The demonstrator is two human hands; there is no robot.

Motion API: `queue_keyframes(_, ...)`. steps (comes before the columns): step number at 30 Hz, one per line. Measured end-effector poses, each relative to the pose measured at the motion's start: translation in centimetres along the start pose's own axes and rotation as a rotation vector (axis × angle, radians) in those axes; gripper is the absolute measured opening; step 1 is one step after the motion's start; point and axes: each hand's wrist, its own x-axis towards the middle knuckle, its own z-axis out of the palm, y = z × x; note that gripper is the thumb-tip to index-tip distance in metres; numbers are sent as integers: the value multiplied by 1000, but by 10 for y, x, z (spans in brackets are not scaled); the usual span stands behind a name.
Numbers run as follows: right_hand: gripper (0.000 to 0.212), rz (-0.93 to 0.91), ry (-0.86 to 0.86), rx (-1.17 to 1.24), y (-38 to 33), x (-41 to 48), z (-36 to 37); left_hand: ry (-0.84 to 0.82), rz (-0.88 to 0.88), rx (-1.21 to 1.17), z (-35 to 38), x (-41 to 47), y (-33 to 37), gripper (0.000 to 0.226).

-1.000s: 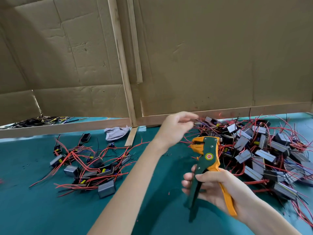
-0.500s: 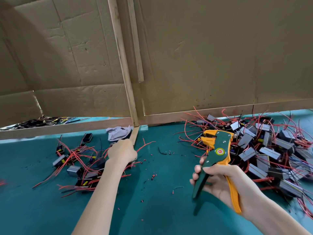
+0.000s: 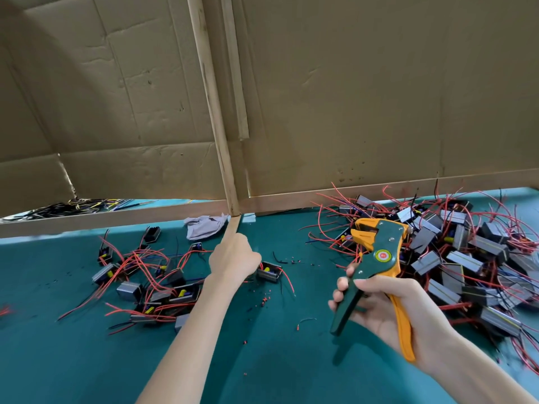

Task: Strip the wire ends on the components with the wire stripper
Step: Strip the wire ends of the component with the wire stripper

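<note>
We log the right hand [image 3: 388, 307] gripping the wire stripper [image 3: 379, 255] by both handles, head up, beside the big pile of components [image 3: 455, 258] on the teal table [image 3: 87, 360]. We see the left hand [image 3: 234, 260] curled beside one loose component [image 3: 269, 274]; hold unclear, we cannot tell.

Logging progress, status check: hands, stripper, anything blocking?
Right hand grips wire stripper. Left hand against a component beside left pile, grip hidden. No wire in stripper.
</note>
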Motion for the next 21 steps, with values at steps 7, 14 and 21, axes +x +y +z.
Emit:
queue_keyframes(7, 37, 4, 23, -23, -1, -2, 3, -365, 485, -234, -13, 6, -11, 30)
queue_keyframes(14, 30, 2, 38, -39, -2, -5, 11, -288, 520, -246, 12, 6, -7, 21)
queue_keyframes(21, 32, 48, 12, -46, -3, -7, 10, -100, 498, -762, 2, -2, 9, 18)
